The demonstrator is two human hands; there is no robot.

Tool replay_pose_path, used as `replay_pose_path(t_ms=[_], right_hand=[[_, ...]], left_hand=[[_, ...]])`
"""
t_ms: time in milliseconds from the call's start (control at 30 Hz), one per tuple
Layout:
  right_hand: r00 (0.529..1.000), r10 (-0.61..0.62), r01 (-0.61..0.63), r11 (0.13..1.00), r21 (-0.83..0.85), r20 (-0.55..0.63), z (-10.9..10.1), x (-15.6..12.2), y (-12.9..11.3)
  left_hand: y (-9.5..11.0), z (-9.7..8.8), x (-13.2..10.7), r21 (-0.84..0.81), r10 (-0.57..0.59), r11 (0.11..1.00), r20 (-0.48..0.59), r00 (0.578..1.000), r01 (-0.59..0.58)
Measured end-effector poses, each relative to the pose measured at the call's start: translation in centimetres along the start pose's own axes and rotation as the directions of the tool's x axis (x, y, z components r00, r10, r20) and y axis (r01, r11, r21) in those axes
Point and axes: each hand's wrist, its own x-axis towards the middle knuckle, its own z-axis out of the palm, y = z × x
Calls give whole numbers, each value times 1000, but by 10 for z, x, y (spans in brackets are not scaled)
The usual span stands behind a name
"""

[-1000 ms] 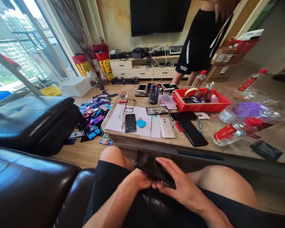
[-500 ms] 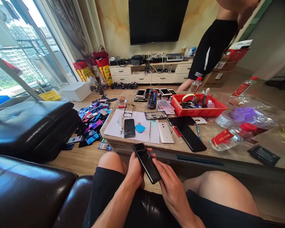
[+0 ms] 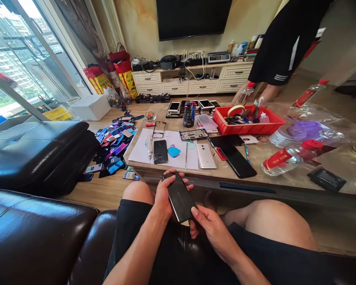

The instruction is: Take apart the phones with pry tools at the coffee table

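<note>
The left hand (image 3: 163, 196) and right hand (image 3: 211, 223) grip one smooth, oblong black phone (image 3: 180, 198), perhaps glass; three clear, red-capped bottles (image 3: 278, 161) are on the desk (image 3: 172, 126).

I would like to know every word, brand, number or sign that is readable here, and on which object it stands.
"mi": small logo, likely this, on the silver phone.
Sign without words: three white stripes on the standing person's shorts.
Too small or blurred: red label on the lying bottle, print on the bags.
Held phone: no readable text.
</note>
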Motion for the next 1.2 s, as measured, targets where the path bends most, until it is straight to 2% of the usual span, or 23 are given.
replay_pose_path(t_ms=[100,200,267,367,500,567,633,733,833,900,1033,1100,1200], right_hand=[[997,-8,8,1000,5,-81,7,2,5],[988,59,-61,998,-9,-143,7,3,12],[986,94,-98,995,-25,-134,3,4,14],[994,83,-91,987,-129,-64,-4,3,14],[998,39,-50,967,-251,-49,-3,0,8],[996,-47,15,930,-367,-77,-1,-3,3],[983,-162,94,854,-511,-90,1,-4,-1],[968,-233,124,760,-638,-89,1,-6,-4],[973,-229,155,734,-661,-26,-2,-6,-4],[956,-293,218,721,-658,-5,-5,-4,-6],[880,-455,264,707,-656,-135,-14,4,-14],[859,-467,234,721,-652,-208,-17,8,-18],[859,-431,196,775,-601,-275,-18,11,-21]], left_hand=[[-3,0,0,31,9,999,29,1000,-10],[-5,-1,-1,70,3,998,68,998,-8],[-5,-2,-2,95,3,995,96,995,-12],[-2,-1,-8,124,7,992,164,986,-28],[-1,3,-14,190,-76,982,282,957,22],[-5,2,-12,208,-82,977,217,973,36],[-11,-1,-8,220,-66,974,74,995,49],[-16,-7,-1,212,27,977,-54,998,-15],[-15,-11,1,228,176,959,-19,984,-167],[-14,-11,-2,302,215,928,45,976,-219],[-20,-9,-11,463,135,869,117,984,-174],[-25,-7,-14,519,93,843,123,988,-144],[-34,-7,-17,578,85,800,158,984,-162]])
